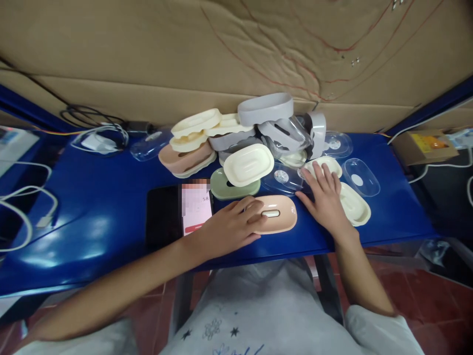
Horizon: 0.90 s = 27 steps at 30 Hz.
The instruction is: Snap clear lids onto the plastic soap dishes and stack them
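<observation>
My left hand (238,224) curls its fingers over the left end of a peach oval case (283,212), which lies near the table's front edge. A pale strip shows through the slot in its top. Farther right, my right hand (327,199) has its fingers spread, with the fingertips over a cream oval tray (334,165); whether they press on it cannot be seen. Partly under that wrist lies another cream tray (356,207). Just behind the peach case, a cream tray (249,165) rests tilted on a green slotted oval case (236,190).
Cream, peach and grey oval parts (266,108) are piled at the back. Clear plastic covers (361,177) lie right and left of the pile. A phone (195,209) sits left of my left forearm. Coiled cables (98,138) and a cardboard box (423,148) flank the blue table (111,207).
</observation>
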Tool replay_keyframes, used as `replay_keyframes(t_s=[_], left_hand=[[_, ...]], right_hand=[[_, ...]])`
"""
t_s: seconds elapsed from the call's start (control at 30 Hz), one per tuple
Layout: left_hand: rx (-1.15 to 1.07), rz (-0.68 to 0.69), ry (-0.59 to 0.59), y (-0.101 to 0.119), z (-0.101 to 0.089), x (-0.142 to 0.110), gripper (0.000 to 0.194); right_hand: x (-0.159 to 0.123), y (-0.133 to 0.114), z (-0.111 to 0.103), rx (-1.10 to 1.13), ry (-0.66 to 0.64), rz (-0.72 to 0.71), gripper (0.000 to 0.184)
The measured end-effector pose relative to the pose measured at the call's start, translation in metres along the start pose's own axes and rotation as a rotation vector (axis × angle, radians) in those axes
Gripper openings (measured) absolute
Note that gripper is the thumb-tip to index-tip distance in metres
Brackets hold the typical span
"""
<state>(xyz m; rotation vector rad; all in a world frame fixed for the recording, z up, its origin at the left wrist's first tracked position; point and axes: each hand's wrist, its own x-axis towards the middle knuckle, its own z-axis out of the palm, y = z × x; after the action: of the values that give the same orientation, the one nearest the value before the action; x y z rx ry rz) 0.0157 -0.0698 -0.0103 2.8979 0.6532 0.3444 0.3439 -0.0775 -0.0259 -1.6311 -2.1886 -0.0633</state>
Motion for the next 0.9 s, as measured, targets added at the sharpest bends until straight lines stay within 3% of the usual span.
replay_keyframes(t_s=[0.13, 0.27, 0.37, 0.47, 0.7, 0.9], left_hand=[[-0.068, 0.053, 0.081, -0.012, 0.003, -0.004, 0.041], [-0.117, 0.058, 0.127, -0.015, 0.003, -0.014, 0.055], [-0.090, 0.061, 0.140, -0.016, 0.004, -0.016, 0.067], [-0.120, 0.030, 0.141, -0.017, 0.005, -0.015, 0.067], [-0.231, -0.014, 0.186, -0.022, -0.002, -0.016, 0.084], [-0.205, 0.048, 0.147, -0.026, -0.003, -0.016, 0.060]], right_hand=[[-0.002, 0.009, 0.003, 0.108, -0.037, 0.003, 0.062], [-0.003, 0.011, 0.006, 0.231, -0.021, 0.023, 0.065], [-0.003, 0.014, 0.007, 0.242, -0.019, 0.017, 0.063], [-0.006, 0.012, 0.002, 0.217, 0.023, 0.002, 0.062], [-0.034, -0.031, -0.013, 0.271, 0.045, -0.132, 0.079], [-0.052, -0.063, -0.002, 0.364, -0.066, -0.218, 0.085]])
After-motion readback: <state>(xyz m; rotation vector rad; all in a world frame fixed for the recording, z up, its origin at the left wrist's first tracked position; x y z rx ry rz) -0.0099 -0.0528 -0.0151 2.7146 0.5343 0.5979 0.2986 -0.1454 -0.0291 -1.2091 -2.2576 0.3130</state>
